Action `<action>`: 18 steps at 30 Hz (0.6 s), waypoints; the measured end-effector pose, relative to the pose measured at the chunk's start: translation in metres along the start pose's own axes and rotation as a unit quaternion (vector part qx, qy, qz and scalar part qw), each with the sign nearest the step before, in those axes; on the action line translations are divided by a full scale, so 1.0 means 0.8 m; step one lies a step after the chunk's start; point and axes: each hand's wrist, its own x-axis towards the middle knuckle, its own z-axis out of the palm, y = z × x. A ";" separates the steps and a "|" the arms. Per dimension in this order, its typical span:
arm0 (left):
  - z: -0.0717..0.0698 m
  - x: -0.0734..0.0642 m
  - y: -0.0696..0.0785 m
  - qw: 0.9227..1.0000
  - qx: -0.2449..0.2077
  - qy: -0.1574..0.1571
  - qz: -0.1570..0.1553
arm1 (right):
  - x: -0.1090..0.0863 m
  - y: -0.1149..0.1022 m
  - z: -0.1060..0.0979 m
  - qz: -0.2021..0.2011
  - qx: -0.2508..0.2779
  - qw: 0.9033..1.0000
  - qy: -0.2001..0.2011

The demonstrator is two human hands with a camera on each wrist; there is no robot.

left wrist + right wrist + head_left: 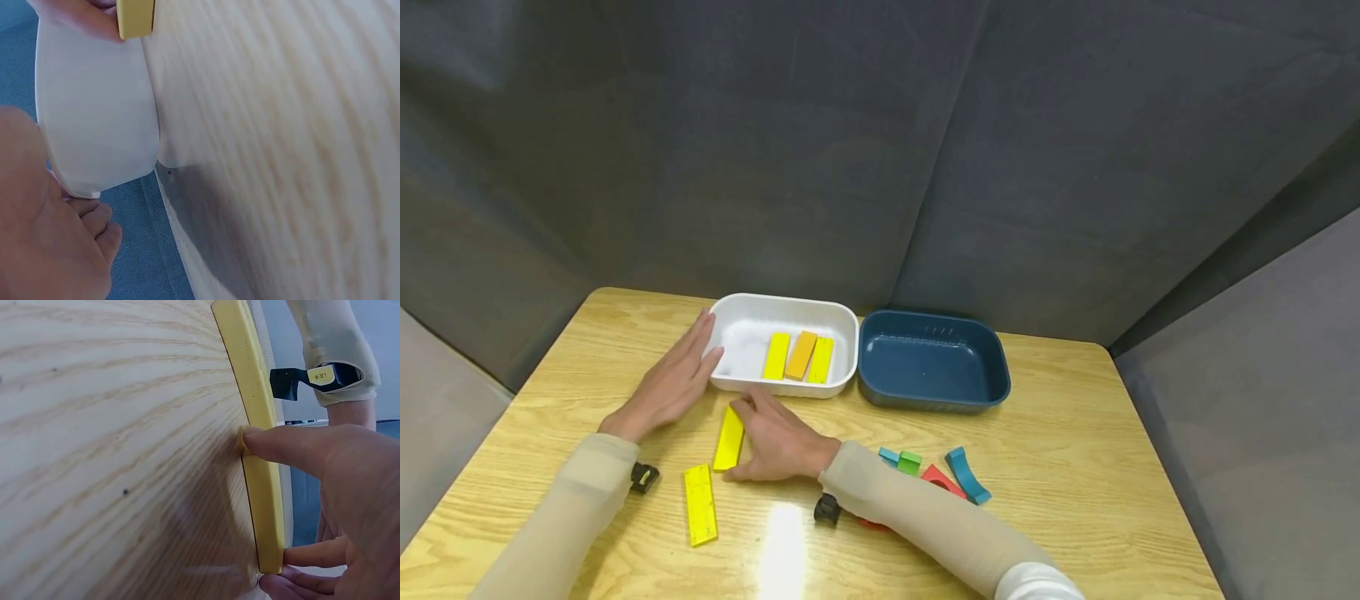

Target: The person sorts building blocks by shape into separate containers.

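Note:
My right hand pinches a long yellow block between thumb and fingers, just in front of the white container. In the right wrist view the thumb is at one end of this yellow block and fingers at the other. My left hand lies along the container's left side, fingers extended, touching its rim. Two yellow blocks and an orange block lie inside the container. Another yellow block rests on the table nearer me.
A dark blue container stands right beside the white one. Near my right forearm lie a blue curved block, a green block, a small blue piece and a red block, partly covered by the sleeve. Grey cloth hangs behind the table.

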 end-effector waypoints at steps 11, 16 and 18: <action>0.001 0.000 0.001 1.000 0.000 0.008 0.000 | -0.008 0.006 0.000 -0.013 -0.006 1.000 0.007; 0.002 0.000 0.002 1.000 0.000 0.005 -0.001 | -0.015 0.007 -0.002 -0.017 0.006 1.000 0.011; 0.002 0.000 0.001 1.000 0.003 0.002 -0.004 | -0.016 0.008 -0.004 -0.018 0.008 1.000 0.013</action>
